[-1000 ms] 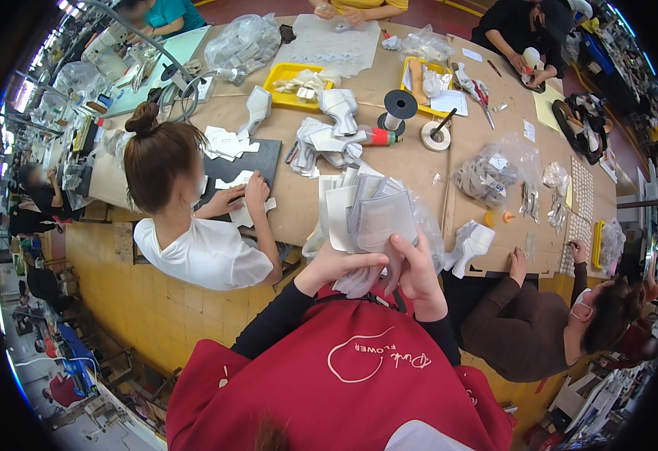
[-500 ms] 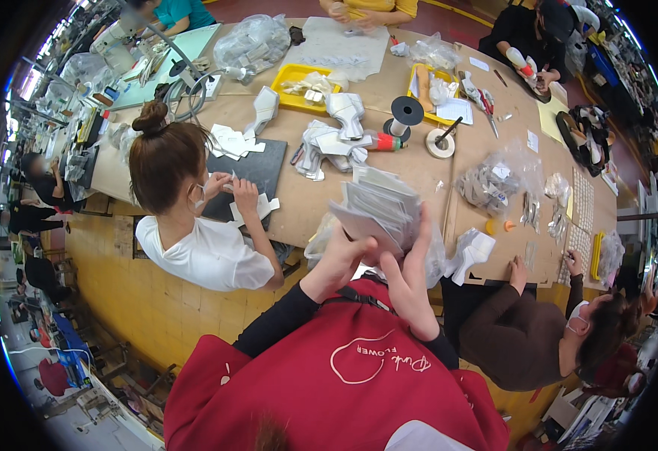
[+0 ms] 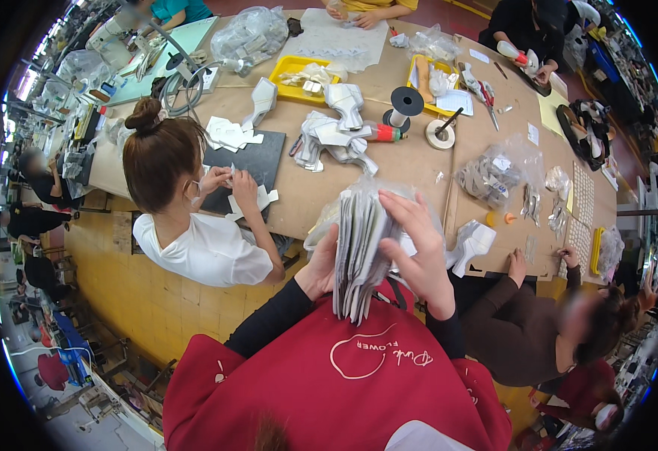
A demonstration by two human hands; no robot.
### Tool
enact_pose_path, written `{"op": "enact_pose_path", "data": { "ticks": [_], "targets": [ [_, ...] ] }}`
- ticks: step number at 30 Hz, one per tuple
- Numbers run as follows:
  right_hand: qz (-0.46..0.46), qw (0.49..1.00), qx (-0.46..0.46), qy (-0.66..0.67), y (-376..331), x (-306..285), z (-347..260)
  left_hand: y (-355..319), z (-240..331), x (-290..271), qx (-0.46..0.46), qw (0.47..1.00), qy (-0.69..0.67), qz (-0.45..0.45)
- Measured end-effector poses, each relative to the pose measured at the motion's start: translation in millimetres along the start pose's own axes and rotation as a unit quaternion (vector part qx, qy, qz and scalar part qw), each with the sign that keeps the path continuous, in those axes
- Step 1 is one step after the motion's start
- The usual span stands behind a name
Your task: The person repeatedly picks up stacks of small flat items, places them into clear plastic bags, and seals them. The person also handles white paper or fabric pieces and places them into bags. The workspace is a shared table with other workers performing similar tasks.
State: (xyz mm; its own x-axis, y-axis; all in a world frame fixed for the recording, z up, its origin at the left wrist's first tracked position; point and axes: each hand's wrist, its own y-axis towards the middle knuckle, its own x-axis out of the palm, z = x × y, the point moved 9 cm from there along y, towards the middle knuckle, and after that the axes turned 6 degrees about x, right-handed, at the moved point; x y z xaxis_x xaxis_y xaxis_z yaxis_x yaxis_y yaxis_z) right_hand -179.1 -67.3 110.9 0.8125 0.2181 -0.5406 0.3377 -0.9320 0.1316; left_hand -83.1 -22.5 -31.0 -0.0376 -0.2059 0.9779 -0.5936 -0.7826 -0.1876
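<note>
A thick stack of flat grey-white cut pieces [image 3: 359, 252] stands on edge in front of my red apron. My left hand [image 3: 320, 269] grips its left side from below. On the right face lies my right hand [image 3: 419, 248], fingers spread over the top edges. A clear plastic bag [image 3: 321, 225] hangs behind the stack, partly hidden by it.
A brown worktable [image 3: 411, 161] holds yellow trays [image 3: 302, 79], a black thread spool [image 3: 404, 101], a tape roll [image 3: 440, 135], bagged parts [image 3: 494, 177] and white shaped pieces [image 3: 336, 139]. One person in white [image 3: 193, 240] works at my left, another in brown [image 3: 524, 323] at my right.
The stack has come down and closer to my chest, out of the plastic bag. My right hand has shifted from the lower edge onto the stack's upper right face.
</note>
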Motion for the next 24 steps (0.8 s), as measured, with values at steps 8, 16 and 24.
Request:
{"op": "enact_pose_path", "data": {
  "ticks": [8, 16, 24],
  "targets": [
    [-0.03, 0.895, 0.285, 0.342, -10, 44, 92, 9, -2, 34, -0.062, 0.986, -0.124, -0.095],
    [-0.086, 0.861, 0.292, 0.406, -20, 60, 97, 13, -1, 36, -0.07, 0.986, -0.131, -0.074],
    [-0.059, 0.694, 0.319, 0.642, -28, 74, 86, 14, 5, 39, -0.074, 0.981, -0.158, -0.085]
  ]
}}
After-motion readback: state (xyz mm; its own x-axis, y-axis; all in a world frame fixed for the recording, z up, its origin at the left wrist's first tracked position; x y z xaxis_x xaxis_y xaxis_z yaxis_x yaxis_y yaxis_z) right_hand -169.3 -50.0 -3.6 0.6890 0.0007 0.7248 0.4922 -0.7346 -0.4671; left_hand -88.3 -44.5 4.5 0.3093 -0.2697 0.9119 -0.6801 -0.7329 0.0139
